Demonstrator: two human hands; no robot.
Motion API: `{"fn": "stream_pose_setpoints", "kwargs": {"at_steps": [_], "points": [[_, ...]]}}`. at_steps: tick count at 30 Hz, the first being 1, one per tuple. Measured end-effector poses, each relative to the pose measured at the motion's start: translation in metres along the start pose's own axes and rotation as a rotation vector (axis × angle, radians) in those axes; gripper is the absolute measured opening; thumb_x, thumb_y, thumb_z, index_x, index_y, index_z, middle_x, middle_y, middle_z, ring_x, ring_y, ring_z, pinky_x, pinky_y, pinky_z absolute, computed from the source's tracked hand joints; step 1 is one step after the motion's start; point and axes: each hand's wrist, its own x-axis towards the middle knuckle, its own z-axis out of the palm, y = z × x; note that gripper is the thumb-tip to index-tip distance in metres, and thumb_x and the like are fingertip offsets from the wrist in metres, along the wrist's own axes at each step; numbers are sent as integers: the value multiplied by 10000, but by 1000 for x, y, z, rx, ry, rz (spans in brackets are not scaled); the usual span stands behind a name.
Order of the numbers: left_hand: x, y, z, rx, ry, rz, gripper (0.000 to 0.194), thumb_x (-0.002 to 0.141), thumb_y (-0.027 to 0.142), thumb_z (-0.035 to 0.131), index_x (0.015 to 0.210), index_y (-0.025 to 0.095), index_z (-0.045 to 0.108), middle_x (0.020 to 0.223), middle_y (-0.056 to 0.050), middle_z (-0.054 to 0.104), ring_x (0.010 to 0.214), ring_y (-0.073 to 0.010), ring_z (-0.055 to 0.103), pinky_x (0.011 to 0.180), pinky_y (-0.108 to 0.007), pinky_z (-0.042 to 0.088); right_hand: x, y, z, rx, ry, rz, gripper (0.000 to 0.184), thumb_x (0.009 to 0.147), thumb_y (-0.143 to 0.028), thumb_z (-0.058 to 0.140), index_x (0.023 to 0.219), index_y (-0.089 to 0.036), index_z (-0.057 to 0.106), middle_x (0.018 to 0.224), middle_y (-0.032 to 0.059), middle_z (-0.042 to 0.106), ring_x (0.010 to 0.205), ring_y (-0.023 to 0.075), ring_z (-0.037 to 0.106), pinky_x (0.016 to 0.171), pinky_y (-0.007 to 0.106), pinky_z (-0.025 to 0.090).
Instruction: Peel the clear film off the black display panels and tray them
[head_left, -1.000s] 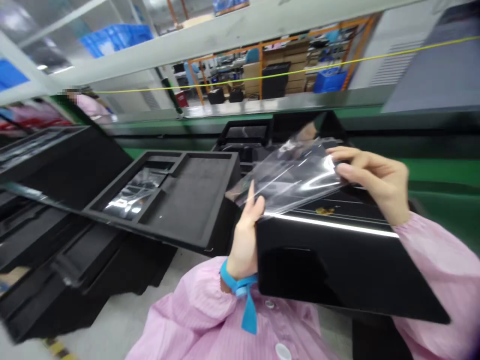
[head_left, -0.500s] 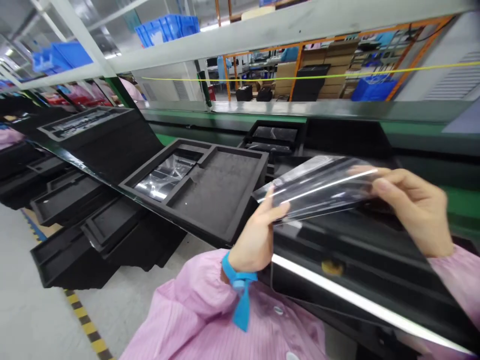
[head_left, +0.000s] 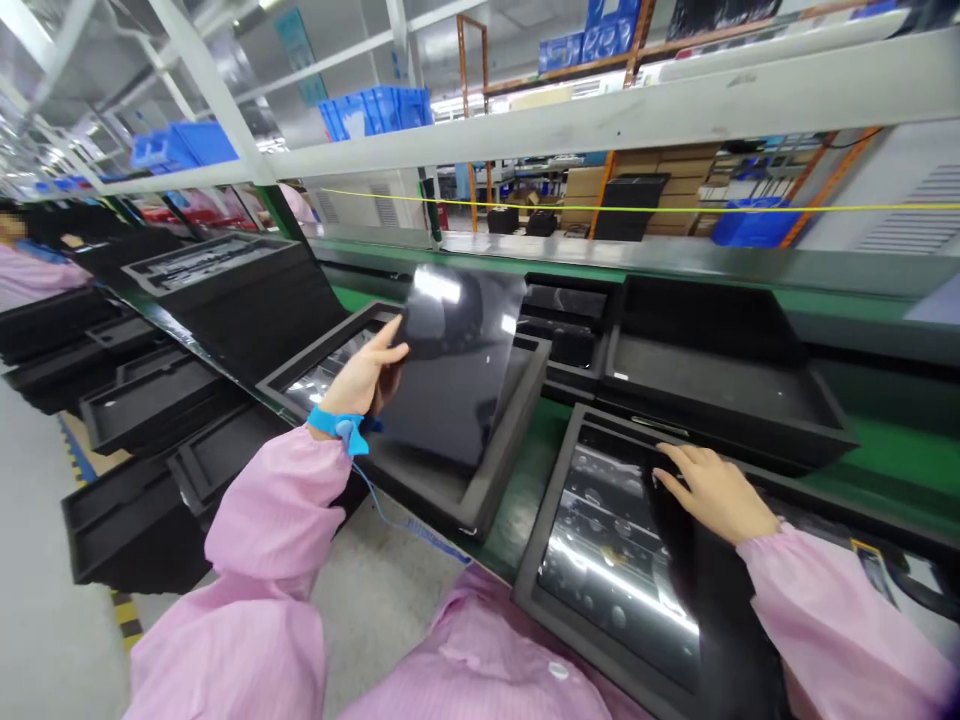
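My left hand (head_left: 364, 375) grips the left edge of a dark glossy screen panel (head_left: 457, 370). The panel leans at a tilt over a grey-black foam tray (head_left: 471, 515); whether its lower edge rests in the tray is hard to tell. My right hand (head_left: 716, 495) is open, thumb apart from the fingers, over the upper part of another glossy panel (head_left: 622, 545). That one lies in a nearer foam tray (head_left: 541, 535) and shows round bubble-like marks and a bright reflection. Whether my right fingertips touch it is unclear. A blue strap (head_left: 337, 428) circles my left wrist.
Behind the right tray stands a deep black foam box (head_left: 724, 385), with a smaller compartmented tray (head_left: 566, 335) beside it. Stacked black trays (head_left: 232, 290) rise at left; more trays (head_left: 150, 395) sit below the bench edge. A white beam (head_left: 600, 125) crosses overhead.
The clear film is no longer in my hands. My left hand has moved left and now holds a dark panel over the left tray. My right hand has come down over the right tray.
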Motion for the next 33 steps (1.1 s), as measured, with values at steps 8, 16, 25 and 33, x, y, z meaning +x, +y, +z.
{"fn": "stream_pose_setpoints", "kwargs": {"at_steps": [8, 16, 25, 33], "points": [[18, -42, -17, 373, -113, -171, 224, 873, 242, 598, 1077, 152, 621, 1130, -75, 649, 1001, -206, 629, 883, -440, 512, -12, -88, -14, 177, -283, -663, 272, 858, -266, 535, 1110, -247, 636, 1159, 26, 602, 1191, 212, 452, 1033, 365, 359], [-18, -26, 12, 762, -87, 109, 462, 851, 125, 504, 1313, 122, 484, 1484, -183, 347, 1433, -322, 192, 1146, -562, 140, -36, -129, -7, 179, -480, -751, 663, 633, -384, 819, 1199, -123, 593, 1148, 155, 540, 1153, 369, 413, 1089, 609, 152], [-111, -8, 54, 694, -446, 444, 409, 929, 267, 431, 1328, 197, 485, 1498, -91, 387, 1432, -207, 241, 1159, -399, 246, -18, -126, -11, 390, -514, -919, 434, 619, -544, 813, 671, -182, 580, 622, -7, 563, 667, 207, 545, 784, 429, 449], [-139, -55, 92, 165, -354, 317, 418, 889, 284, 547, 1296, 230, 470, 1347, -64, 551, 1270, -201, 483, 1104, -377, 347, 22, -77, -148, 888, 403, -321, 302, 793, -455, 734, 685, -177, 681, 634, -2, 603, 563, 105, 527, 525, 212, 403]]}}
